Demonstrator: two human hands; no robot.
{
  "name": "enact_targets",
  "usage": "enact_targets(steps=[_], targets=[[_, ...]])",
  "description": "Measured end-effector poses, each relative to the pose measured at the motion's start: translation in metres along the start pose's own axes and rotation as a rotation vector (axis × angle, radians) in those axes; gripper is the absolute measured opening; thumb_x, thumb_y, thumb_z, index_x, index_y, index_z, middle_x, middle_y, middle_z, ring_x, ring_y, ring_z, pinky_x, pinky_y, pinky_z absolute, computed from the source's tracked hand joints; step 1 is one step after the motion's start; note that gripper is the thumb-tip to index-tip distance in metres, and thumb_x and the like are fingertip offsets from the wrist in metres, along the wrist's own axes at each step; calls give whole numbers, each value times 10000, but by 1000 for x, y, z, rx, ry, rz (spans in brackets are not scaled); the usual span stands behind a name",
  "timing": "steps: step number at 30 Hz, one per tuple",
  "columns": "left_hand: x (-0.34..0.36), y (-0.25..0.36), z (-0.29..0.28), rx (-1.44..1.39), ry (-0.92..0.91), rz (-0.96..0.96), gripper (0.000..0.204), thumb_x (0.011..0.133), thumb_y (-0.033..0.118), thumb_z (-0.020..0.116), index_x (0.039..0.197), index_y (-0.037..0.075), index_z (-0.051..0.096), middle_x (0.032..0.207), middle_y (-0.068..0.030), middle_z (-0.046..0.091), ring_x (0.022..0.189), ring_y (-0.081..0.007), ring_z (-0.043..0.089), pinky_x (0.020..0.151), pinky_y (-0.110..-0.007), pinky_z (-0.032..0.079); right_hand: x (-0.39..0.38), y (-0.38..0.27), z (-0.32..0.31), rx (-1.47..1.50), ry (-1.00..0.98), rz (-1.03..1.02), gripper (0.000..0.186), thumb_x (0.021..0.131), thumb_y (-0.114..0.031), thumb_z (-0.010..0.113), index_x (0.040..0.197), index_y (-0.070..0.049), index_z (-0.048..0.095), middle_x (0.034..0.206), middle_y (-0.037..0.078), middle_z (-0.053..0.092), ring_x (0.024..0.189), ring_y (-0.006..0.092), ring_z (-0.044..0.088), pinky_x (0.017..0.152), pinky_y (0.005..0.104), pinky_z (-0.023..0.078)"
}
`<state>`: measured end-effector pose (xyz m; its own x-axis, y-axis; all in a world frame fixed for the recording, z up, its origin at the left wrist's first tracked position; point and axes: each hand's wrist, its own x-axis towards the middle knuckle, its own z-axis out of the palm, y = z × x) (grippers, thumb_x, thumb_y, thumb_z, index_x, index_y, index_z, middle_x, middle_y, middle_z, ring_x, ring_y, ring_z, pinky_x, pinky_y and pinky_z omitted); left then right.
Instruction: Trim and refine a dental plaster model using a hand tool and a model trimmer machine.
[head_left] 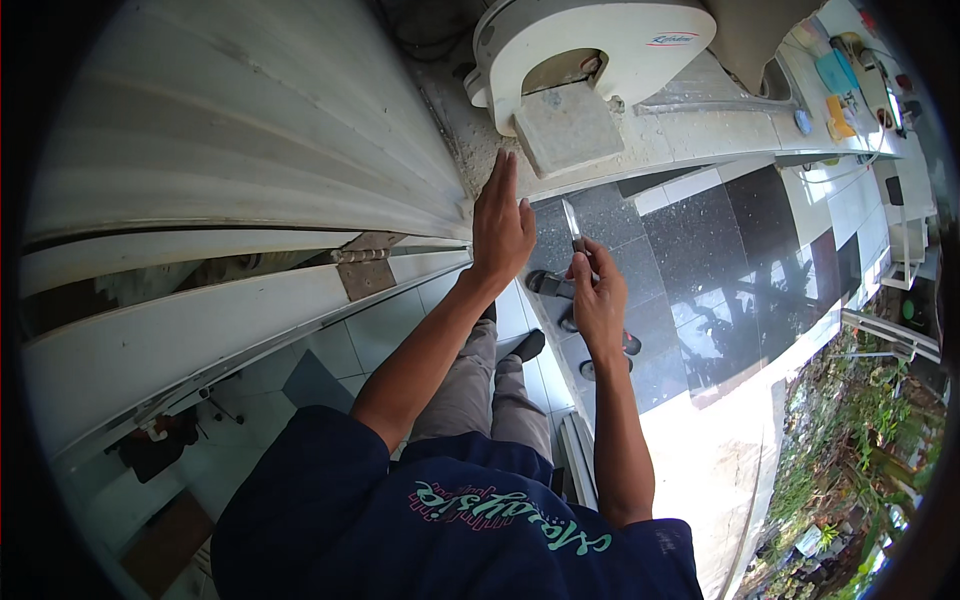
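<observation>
My left hand [503, 225] is held flat at the centre, its fingers stretched out, just in front of a dusty tiled counter [472, 145]; I cannot tell whether it touches the counter's edge. A white machine [650, 35] with an arched opening and a pale grey slab [565, 130] sits beyond my fingertips. In my right hand [598, 285] is a knife [570, 218] with a silver blade pointing away from me and a dark handle inside my fingers.
A long pale panel [250, 120] with a hinge [365, 265] borders the left. Sandals [555, 283] lie on dark floor tiles [700, 250]. The counter continues right with small coloured items [840, 115]. Plants [880, 440] fill the lower right.
</observation>
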<state>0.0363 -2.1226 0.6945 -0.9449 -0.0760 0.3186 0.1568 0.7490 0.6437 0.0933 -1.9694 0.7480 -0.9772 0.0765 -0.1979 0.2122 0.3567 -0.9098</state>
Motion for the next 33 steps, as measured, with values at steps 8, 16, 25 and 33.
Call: enact_targets(steps=[8,16,25,33], targets=[[36,7,-3,70,-80,7,645,809,55,564,1385,-104,320,1396,-308,393,1180,-415,481,990,-473,404,87,-38,11,-324,76,-458,288,922,-120,531,1192,-97,630,818,197,666,779,352,673,703,418,514],[-18,8,-10,-132,-191,-46,589,852,89,563,1377,-79,356,1306,-302,490,1209,-403,498,1040,-443,383,140,-81,30,-678,-87,-532,317,896,-94,483,1151,-113,670,870,260,659,803,421,654,738,490,530],[19,19,-17,-173,-117,-142,663,820,53,597,1422,-20,330,979,-219,610,940,-357,611,826,-435,479,145,-62,24,-678,-198,-439,393,867,-132,472,1226,-183,625,876,250,663,804,424,655,745,502,526],[18,15,-6,-133,-6,-213,591,825,39,564,1377,-60,375,989,-198,590,858,-325,629,762,-414,509,128,-49,22,-647,-122,-537,288,908,-132,523,1158,-132,663,896,214,678,802,389,660,704,466,523]])
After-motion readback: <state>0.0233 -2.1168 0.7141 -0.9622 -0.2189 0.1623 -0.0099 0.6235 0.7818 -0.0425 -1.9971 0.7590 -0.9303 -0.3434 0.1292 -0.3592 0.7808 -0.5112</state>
